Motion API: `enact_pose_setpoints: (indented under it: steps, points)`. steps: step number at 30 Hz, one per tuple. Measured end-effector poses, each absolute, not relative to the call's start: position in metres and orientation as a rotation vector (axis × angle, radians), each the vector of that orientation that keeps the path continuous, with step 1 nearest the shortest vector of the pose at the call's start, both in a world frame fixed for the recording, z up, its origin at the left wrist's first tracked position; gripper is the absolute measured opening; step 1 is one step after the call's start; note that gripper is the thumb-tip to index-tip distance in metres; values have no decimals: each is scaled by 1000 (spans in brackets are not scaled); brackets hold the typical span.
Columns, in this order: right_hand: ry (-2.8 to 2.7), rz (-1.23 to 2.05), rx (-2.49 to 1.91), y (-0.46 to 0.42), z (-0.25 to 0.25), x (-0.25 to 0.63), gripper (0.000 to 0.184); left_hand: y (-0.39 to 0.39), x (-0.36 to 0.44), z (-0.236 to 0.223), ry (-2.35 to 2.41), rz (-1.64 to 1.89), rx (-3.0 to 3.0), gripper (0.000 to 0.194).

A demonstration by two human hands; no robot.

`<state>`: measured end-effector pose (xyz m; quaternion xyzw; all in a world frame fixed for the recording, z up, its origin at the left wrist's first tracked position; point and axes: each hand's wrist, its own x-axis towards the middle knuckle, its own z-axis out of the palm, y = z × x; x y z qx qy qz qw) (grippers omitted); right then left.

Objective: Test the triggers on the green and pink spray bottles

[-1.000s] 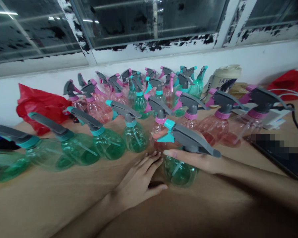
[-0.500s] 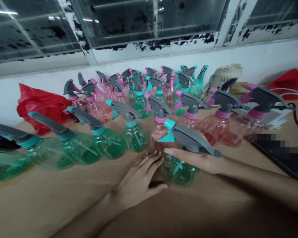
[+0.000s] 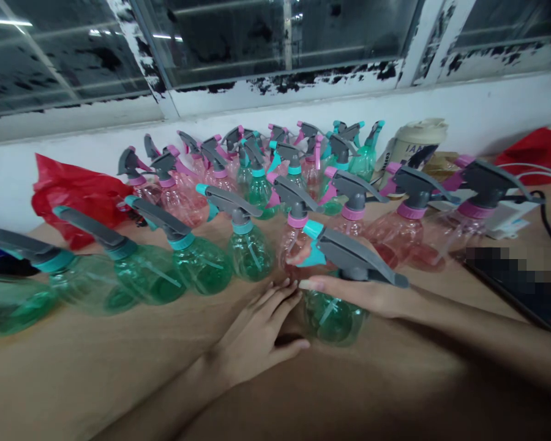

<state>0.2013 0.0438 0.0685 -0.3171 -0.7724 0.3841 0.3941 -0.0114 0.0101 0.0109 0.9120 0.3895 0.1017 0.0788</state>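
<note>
A green spray bottle (image 3: 334,318) with a grey and turquoise trigger head stands upright on the wooden table (image 3: 133,361). My right hand (image 3: 365,294) is wrapped round its neck, thumb in front and a fingertip at the turquoise trigger. Beside it on the left, my left hand (image 3: 261,331) lies flat on the table with fingers stretched out, holding nothing. Just behind stands a pink spray bottle (image 3: 291,239), partly hidden by the held one. Another green spray bottle (image 3: 250,251) is beyond my left fingertips.
Several green bottles (image 3: 202,263) line the left, several pink ones (image 3: 408,233) the right, with more rows behind. A red plastic bag (image 3: 73,196) lies at left. A cup (image 3: 416,147) stands back right. A dark flat device (image 3: 509,288) lies at the right edge.
The finger of my right hand has pulled the turquoise trigger back slightly, and the thumb has shifted a little left. The bottle and my left hand stay in place.
</note>
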Motion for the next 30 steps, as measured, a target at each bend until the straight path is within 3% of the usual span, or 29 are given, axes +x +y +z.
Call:
enact_pose_setpoints:
  steps: [4,15,30]
  points:
    - [-1931,985,-818,43,70,202,40,10,-11,11,1156,285,2731,66]
    - [-1910,971,-830,40,71,201,40,10,-11,10,1148,268,2772,67]
    - [-1893,895,-787,40,76,198,25,11,-11,10,1150,293,2740,65]
